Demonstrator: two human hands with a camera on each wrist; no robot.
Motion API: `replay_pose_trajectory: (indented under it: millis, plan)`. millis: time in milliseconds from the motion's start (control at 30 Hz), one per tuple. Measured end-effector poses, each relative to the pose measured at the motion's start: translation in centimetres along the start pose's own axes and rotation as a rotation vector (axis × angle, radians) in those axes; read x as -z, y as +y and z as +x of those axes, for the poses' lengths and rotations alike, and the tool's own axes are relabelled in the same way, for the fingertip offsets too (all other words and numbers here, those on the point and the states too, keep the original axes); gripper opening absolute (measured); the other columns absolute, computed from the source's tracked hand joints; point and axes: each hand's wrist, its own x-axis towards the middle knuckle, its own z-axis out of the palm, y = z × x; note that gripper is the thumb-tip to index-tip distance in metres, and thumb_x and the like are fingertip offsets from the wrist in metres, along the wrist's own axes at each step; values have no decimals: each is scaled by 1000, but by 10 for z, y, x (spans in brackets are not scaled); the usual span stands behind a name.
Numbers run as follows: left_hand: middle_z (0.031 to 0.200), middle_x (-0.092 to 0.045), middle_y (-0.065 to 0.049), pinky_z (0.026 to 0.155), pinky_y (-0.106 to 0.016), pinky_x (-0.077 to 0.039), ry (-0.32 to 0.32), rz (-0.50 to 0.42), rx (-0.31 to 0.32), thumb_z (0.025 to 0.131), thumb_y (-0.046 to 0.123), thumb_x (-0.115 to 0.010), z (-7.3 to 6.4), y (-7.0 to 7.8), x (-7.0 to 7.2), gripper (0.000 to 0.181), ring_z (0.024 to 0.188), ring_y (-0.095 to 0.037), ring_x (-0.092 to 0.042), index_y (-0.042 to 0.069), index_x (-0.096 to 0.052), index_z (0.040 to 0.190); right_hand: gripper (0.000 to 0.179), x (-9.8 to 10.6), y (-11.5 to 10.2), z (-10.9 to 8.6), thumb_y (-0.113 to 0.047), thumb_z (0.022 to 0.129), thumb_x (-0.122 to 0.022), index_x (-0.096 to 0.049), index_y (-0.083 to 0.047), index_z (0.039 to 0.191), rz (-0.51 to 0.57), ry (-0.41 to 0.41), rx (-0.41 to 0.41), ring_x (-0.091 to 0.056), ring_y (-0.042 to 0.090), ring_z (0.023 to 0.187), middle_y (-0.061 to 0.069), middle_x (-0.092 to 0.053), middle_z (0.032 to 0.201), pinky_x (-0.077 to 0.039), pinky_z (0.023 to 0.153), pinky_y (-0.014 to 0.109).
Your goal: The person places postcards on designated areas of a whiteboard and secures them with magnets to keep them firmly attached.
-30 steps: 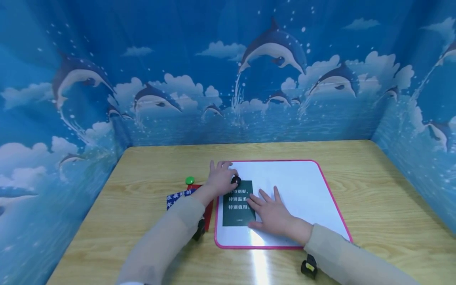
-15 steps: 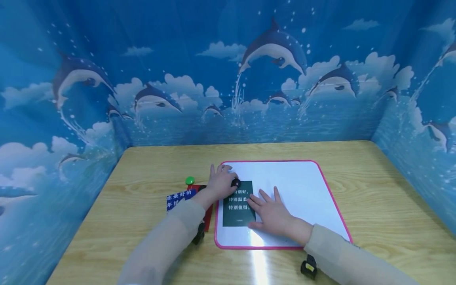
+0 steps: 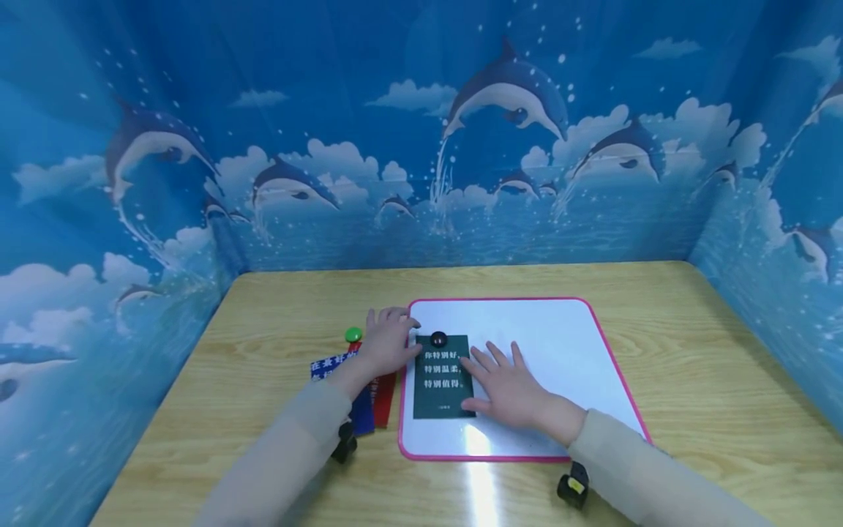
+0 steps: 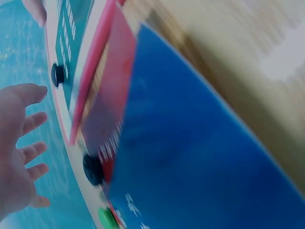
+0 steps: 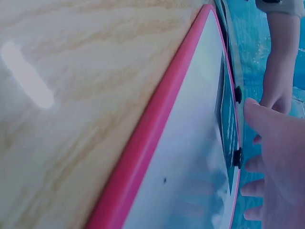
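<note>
Left hand (image 3: 387,347): empty, kinda loose
Right hand (image 3: 508,391): empty too, fingers spread
Black magnet (image 3: 438,339): on green card (image 3: 443,395), up top

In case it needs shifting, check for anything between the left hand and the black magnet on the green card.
Nothing visible stands between the left hand and the black magnet: only whiteboard and part of the green card lie below the gap. The right hand is at the card's right edge.
</note>
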Motion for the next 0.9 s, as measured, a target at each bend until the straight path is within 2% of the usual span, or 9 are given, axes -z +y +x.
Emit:
replay_pose_trajectory:
  millis: [300,533,900]
  plan:
    - [140,-44,-15,110,-66,-12,104,-83,13,87,33,-64,-20,-36,8,43,133,-36,-33,12,-59,123,72,-1,14,-4,-50,89,-53,-34,-8,144,8,69,-19,-17,42,141,17,-30,152,-5,109,69]
    - [137,-47,-19,108,-67,-15,188,-96,60,85,39,-64,-37,-64,17,48,130,-40,-37,10,-58,123,73,0,23,-7,-50,88,-55,-34,-9,145,4,104,-63,-19,44,140,18,-31,151,-7,108,71]
    - [140,-41,-26,106,-71,-12,123,-118,152,87,42,-59,-65,-113,19,55,129,-48,-32,5,-54,127,72,5,47,-19,-47,89,-56,-34,-6,144,7,155,-134,-20,48,138,22,-32,149,-7,105,73]
